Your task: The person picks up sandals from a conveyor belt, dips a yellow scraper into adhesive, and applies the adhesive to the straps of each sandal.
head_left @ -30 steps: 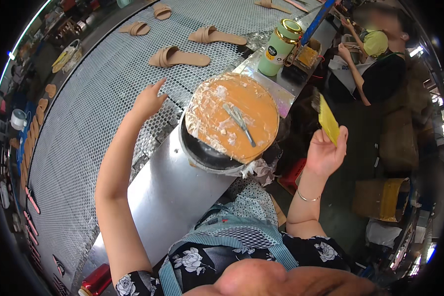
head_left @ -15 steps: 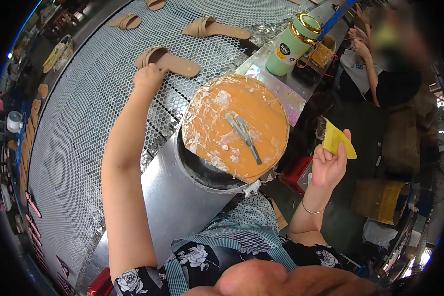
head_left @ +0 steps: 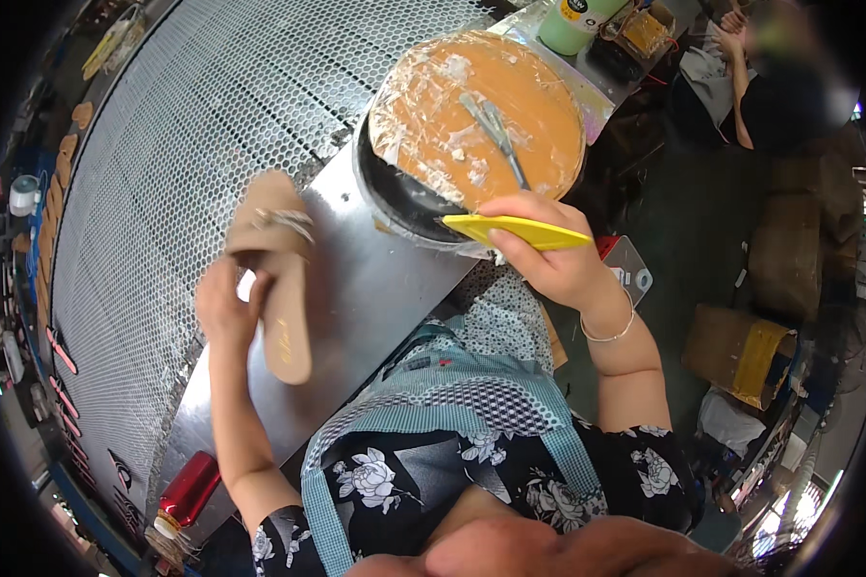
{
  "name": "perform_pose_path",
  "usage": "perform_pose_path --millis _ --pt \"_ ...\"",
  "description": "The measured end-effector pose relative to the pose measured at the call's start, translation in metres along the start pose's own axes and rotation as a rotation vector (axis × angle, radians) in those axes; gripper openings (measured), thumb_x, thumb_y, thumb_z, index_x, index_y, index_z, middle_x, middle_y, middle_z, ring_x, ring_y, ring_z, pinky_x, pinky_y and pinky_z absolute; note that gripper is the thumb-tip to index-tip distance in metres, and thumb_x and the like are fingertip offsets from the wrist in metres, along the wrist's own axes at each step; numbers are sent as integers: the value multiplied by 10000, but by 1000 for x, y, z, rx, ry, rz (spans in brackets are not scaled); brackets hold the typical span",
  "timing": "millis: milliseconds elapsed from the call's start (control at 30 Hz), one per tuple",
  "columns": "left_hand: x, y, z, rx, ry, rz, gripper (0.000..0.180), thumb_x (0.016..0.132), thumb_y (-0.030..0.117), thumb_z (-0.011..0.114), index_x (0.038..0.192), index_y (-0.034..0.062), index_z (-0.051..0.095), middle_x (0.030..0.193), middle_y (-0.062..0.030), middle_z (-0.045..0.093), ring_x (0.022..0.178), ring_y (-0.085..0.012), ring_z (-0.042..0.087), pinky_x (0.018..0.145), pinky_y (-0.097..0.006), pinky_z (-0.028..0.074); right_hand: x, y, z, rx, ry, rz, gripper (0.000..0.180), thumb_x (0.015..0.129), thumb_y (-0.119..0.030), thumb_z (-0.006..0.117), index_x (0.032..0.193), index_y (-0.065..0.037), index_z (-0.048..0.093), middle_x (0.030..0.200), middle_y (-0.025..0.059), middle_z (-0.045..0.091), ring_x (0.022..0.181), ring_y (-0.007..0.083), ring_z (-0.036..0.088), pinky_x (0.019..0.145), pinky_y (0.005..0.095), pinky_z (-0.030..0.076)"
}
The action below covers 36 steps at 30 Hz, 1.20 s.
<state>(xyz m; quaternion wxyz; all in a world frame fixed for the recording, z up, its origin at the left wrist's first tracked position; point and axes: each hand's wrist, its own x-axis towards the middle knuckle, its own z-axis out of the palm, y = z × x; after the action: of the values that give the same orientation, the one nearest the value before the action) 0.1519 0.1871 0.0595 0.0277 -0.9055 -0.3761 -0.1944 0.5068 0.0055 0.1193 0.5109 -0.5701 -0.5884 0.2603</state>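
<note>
My left hand (head_left: 229,306) is closed on a tan slide sandal (head_left: 287,327), its toe end pointing away over the metal edge of the mesh conveyor. A twisted-looking band crosses the sandal's upper. In my right hand (head_left: 558,258) is a brush with a flat yellow handle (head_left: 524,231); its dark bristles, seen earlier, are hidden now. Just beyond those fingers, a small tool with a dark handle and splayed grey tips (head_left: 494,130) lies on an orange round lid (head_left: 539,106) crusted with pale dried flakes. Whether my fingers touch that handle, I cannot tell.
The lid sits on a black-rimmed round tub (head_left: 380,188) by the mesh conveyor (head_left: 192,125). A green bottle (head_left: 566,34) stands beyond it. A red bottle (head_left: 191,489) is at lower left. Cardboard boxes (head_left: 731,346) are at right; another person's hands (head_left: 731,37) show far right.
My left hand has brought the sandal off the mesh, nearer to me. My right hand has moved left with the brush, up to the tub. The view has tilted down.
</note>
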Motion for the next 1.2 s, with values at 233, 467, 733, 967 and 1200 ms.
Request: perform_pose_path --millis 233,467,733,967,1200 --pt "-51 40 14 -84 -95 -102 615 698 353 769 1191 38 576 1360 -231 386 1197 -399 424 965 -451 395 17 8 28 -450 -217 -144 170 862 -113 606 1020 -54 616 894 110 652 759 241 634 657 311 503" --pt "-24 57 28 -213 -23 -161 830 545 413 849 1174 -43 558 1383 -236 322 1195 -430 403 997 -479 378 22 13 30 1 -22 205 189 880 -162 599 1010 -27 630 825 91 662 740 146 624 669 279 485" --pt "-24 49 39 -1403 267 -502 1088 642 817 566 1345 8 382 1236 -104 488 1163 -242 489 980 -363 405 -11 2 33 134 26 326 171 899 -145 584 999 -11 622 768 20 622 636 79 549 584 232 453" --pt "-9 121 9 -2397 3 -828 856 812 758 366 1397 133 356 1312 -99 484 1134 -256 518 908 -400 454 -39 -9 81 571 137 228 195 928 -130 572 1094 -28 583 887 35 616 620 50 537 547 174 451" --pt "-13 147 2 -2335 -114 -943 821 819 754 324 1369 149 391 1293 -78 495 1130 -235 528 934 -398 434 -29 -13 110 654 43 44 205 927 -90 570 1122 -29 564 956 46 606 661 52 544 582 178 467"
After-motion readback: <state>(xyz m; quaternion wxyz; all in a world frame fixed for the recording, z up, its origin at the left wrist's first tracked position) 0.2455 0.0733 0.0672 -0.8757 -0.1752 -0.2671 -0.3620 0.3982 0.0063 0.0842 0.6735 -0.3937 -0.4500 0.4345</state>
